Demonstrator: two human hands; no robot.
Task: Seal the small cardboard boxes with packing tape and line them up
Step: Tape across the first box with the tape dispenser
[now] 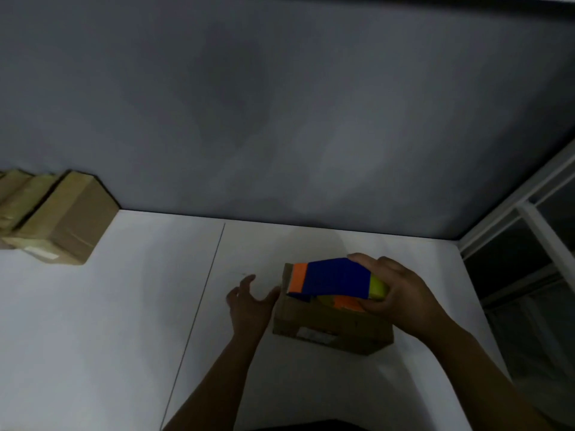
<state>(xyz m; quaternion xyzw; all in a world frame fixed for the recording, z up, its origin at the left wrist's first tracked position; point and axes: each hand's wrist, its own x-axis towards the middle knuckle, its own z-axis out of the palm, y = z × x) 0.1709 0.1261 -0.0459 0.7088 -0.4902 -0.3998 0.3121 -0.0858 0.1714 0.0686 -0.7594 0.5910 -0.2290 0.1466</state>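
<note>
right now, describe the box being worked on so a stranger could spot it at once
Start at the white table, near its right end. A lone small cardboard box sits there, apart from the row of boxes at the far left. Only it carries a blue, orange and yellow tape dispenser, gripped by the right hand.

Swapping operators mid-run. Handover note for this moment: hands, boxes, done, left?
Right hand grips the blue, orange and yellow tape dispenser on top of the small brown cardboard box on the white table.
Left hand open, fingers spread, at that box's left side.
Done: row of brown cardboard boxes lined up far left by the wall.
To do: finish taping this box, then add it to the row.
</note>
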